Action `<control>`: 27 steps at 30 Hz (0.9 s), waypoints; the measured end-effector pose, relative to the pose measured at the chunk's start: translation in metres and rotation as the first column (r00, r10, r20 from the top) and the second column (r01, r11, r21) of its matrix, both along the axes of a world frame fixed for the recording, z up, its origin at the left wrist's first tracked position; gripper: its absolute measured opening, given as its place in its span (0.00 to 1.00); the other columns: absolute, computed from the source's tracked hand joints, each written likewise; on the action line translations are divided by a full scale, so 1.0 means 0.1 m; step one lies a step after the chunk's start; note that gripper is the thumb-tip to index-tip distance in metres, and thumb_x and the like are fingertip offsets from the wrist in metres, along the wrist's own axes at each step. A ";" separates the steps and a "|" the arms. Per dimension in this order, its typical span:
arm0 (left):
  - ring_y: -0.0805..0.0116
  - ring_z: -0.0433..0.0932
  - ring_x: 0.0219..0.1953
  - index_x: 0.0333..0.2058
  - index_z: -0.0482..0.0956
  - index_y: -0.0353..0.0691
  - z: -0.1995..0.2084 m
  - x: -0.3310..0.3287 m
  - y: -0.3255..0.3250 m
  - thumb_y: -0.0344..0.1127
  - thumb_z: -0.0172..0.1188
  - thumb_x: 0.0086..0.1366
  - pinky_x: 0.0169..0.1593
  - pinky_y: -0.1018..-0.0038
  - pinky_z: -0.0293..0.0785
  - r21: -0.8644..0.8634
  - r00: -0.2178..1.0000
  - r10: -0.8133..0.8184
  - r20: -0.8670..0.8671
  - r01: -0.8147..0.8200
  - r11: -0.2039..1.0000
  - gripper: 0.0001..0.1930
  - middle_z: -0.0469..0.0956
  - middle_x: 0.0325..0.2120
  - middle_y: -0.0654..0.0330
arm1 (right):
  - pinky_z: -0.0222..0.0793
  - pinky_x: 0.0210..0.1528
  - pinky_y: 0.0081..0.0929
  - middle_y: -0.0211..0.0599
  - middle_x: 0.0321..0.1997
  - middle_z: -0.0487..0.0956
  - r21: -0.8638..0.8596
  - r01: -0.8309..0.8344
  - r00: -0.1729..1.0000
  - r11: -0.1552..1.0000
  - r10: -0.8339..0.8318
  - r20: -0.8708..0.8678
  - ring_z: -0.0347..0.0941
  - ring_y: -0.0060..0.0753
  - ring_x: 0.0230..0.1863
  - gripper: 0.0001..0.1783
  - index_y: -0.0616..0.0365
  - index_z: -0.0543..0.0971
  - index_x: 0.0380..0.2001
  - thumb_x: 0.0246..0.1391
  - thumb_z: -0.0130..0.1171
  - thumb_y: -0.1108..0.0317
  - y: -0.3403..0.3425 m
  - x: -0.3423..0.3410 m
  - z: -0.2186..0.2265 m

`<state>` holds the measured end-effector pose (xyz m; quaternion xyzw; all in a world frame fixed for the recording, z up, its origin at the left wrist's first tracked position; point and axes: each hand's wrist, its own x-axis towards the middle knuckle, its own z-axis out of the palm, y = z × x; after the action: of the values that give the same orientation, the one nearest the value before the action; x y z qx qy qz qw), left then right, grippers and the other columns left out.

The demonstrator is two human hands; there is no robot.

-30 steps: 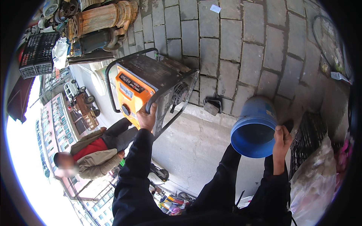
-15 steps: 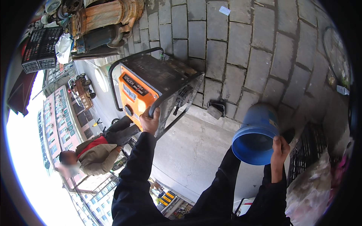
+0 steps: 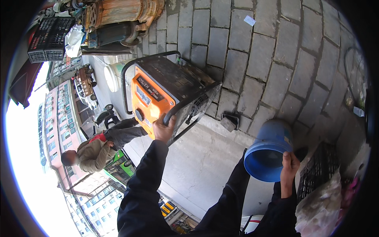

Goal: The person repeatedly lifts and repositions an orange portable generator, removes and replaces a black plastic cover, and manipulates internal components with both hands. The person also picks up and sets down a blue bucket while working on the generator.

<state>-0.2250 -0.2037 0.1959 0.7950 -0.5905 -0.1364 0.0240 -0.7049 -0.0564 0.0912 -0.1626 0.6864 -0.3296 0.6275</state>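
Blue plastic and black tubing fill the person's two hands in the head view. On the left, the left hand (image 3: 163,129) is closed round the black tube frame (image 3: 124,85) of an orange-and-black generator (image 3: 152,103), thumb showing along the right side of the bar, the other fingers bent and partly hidden. On the right and nearer, the right hand (image 3: 289,168) pinches the rim of a blue bucket (image 3: 273,132) between thumb and fingers; how far the fingertips reach over it cannot be told. The bucket's mouth faces the near side, close to the dark trousers (image 3: 227,201), with grey paving (image 3: 258,59) beyond its far end and a black crate (image 3: 319,170) to its right.

To hold both well, the bar is best set deep in the left palm, wrist in line with the forearm, since the generator looks far heavier than the bucket and could twist the arm. The right hand would probably be surer with more fingers hooked over the rim, as a pinch on smooth plastic may slip. The small grey block (image 3: 227,124) between the two loads could catch a foot
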 end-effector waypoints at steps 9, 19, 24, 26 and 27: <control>0.64 0.73 0.19 0.32 0.82 0.35 0.02 -0.06 -0.01 0.43 0.69 0.64 0.30 0.68 0.73 -0.001 1.000 0.017 -0.008 -0.017 1.000 0.15 0.74 0.17 0.53 | 0.45 0.28 0.25 0.19 0.19 0.60 0.018 -0.010 1.000 1.000 0.010 0.009 0.52 0.14 0.25 0.21 0.58 0.67 0.21 0.69 0.56 0.63 0.00 -0.02 -0.01; 0.63 0.71 0.18 0.31 0.81 0.34 0.05 -0.11 -0.05 0.43 0.70 0.63 0.29 0.67 0.73 -0.002 0.999 0.015 -0.031 -0.015 1.000 0.15 0.73 0.16 0.52 | 0.42 0.28 0.25 0.17 0.19 0.56 -0.026 0.018 0.998 1.000 -0.019 -0.054 0.49 0.13 0.25 0.24 0.55 0.62 0.19 0.69 0.57 0.64 0.07 0.05 0.04; 0.59 0.72 0.18 0.27 0.78 0.33 0.06 -0.12 -0.07 0.42 0.70 0.63 0.28 0.66 0.73 -0.019 0.999 -0.033 -0.025 0.032 0.999 0.17 0.73 0.16 0.49 | 0.41 0.26 0.24 0.16 0.18 0.56 -0.127 0.058 0.997 0.990 -0.063 -0.037 0.48 0.12 0.23 0.24 0.52 0.61 0.18 0.68 0.58 0.64 0.07 0.20 0.11; 0.58 0.72 0.18 0.27 0.78 0.33 0.07 -0.12 -0.07 0.42 0.70 0.63 0.28 0.65 0.73 -0.031 0.999 -0.042 -0.031 0.041 0.999 0.17 0.72 0.16 0.48 | 0.41 0.26 0.24 0.16 0.18 0.56 -0.136 0.056 0.997 0.989 -0.062 -0.041 0.48 0.11 0.22 0.25 0.51 0.61 0.18 0.68 0.58 0.64 0.09 0.27 0.14; 0.57 0.72 0.18 0.27 0.78 0.33 0.07 -0.13 -0.07 0.42 0.70 0.63 0.28 0.65 0.73 -0.024 0.999 -0.036 -0.028 0.035 0.999 0.17 0.72 0.16 0.48 | 0.42 0.26 0.23 0.16 0.18 0.56 -0.138 0.048 0.997 0.989 -0.055 -0.046 0.48 0.11 0.22 0.25 0.51 0.61 0.18 0.68 0.58 0.64 0.10 0.29 0.14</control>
<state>-0.2375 -0.2111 0.2026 0.7820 -0.6059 -0.1410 0.0394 -0.6756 -0.0466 0.1056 -0.1957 0.6817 -0.3876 0.5889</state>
